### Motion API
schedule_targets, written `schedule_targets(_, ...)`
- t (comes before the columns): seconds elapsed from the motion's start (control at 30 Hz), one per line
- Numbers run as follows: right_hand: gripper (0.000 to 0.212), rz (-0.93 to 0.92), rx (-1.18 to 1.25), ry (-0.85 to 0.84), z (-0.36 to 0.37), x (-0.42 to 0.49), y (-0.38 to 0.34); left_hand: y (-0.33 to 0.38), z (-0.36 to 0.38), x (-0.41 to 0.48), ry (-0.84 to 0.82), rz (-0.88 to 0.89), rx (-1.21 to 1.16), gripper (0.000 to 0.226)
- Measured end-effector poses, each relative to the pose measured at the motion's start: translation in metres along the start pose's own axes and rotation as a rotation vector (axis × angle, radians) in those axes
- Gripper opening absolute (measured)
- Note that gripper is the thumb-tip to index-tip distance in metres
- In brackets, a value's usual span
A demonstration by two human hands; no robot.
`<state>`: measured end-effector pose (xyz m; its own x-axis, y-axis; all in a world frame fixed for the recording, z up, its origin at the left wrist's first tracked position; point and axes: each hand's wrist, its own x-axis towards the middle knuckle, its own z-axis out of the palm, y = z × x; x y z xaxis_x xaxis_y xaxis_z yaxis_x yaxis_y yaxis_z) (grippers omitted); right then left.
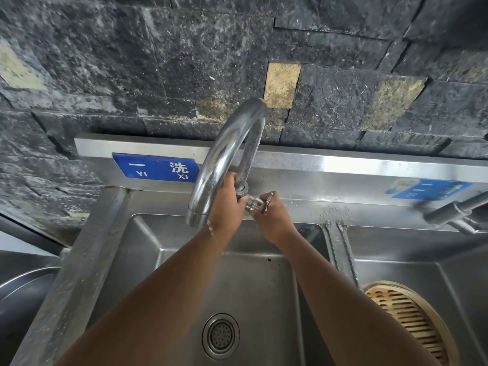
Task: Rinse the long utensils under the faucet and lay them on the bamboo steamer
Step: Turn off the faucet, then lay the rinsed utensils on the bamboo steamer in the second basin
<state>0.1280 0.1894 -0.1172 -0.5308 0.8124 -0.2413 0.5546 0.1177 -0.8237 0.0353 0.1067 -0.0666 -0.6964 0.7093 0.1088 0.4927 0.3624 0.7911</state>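
A chrome gooseneck faucet [224, 154] arches over the left steel basin [148, 249]. My left hand [225, 204] is wrapped around the faucet's upright pipe near its base. My right hand [274, 220] grips the cross-shaped tap handle [260, 203] with a red dot on it. A few drops hang below the spout by my left wrist; no stream shows. The round bamboo steamer [412, 318] lies in the right basin, bottom right. No long utensils are in view.
A round drain strainer [220, 336] sits in the left basin's floor. A welded divider [340, 249] separates the two basins. A second faucet [456, 210] juts in from the right. Blue signs are on the steel backsplash; a dark stone wall rises behind. A steel pot rim [23, 283] shows at left.
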Motion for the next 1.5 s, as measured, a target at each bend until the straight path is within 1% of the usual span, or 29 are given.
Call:
schedule_targets(0.17,0.031,0.005,-0.011,0.004,0.0,0.0,-0.001,-0.008,0.003,0.002,-0.003,0.016,0.004,0.035)
schedule_targets(0.47,0.031,0.009,-0.026,0.013,0.0,-0.002,-0.002,-0.012,0.006,0.003,0.006,0.024,0.039,0.04)
schedule_targets(0.6,0.034,0.005,-0.068,0.005,-0.003,-0.004,-0.005,-0.006,0.008,0.003,0.028,0.016,0.096,0.043)
schedule_targets(0.67,0.04,0.014,-0.103,-0.026,-0.01,-0.005,-0.009,-0.003,0.006,0.003,0.009,-0.023,0.088,0.052)
schedule_targets(0.8,0.061,-0.014,-0.143,-0.063,-0.031,-0.025,-0.011,-0.003,0.005,-0.016,-0.072,-0.052,0.066,0.088)
schedule_targets(0.87,0.066,-0.021,-0.115,-0.043,-0.043,-0.044,-0.005,-0.001,0.007,-0.039,-0.07,-0.078,0.024,0.093)
schedule_targets(0.97,0.056,0.032,-0.047,0.009,-0.069,-0.072,0.007,0.005,0.014,-0.078,-0.077,-0.132,-0.01,0.09)
schedule_targets(1.1,0.028,0.057,-0.081,0.061,-0.114,-0.104,0.03,0.019,0.033,-0.131,-0.153,-0.188,-0.01,0.082)
schedule_targets(1.13,0.025,0.064,-0.084,0.056,-0.124,-0.112,0.038,0.024,0.039,-0.143,-0.168,-0.205,-0.002,0.079)
schedule_targets(1.23,0.018,0.086,-0.191,0.065,-0.155,-0.13,0.069,0.041,0.065,-0.179,-0.205,-0.232,0.012,0.073)
schedule_targets(1.33,0.022,0.081,-0.316,0.082,-0.181,-0.144,0.107,0.056,0.097,-0.217,-0.252,-0.254,0.047,0.073)
schedule_targets(1.43,0.018,0.056,-0.302,0.063,-0.202,-0.149,0.142,0.07,0.136,-0.25,-0.244,-0.296,0.092,0.076)
schedule_targets(1.5,0.016,0.033,-0.276,0.011,-0.213,-0.146,0.16,0.083,0.164,-0.268,-0.213,-0.334,0.109,0.079)
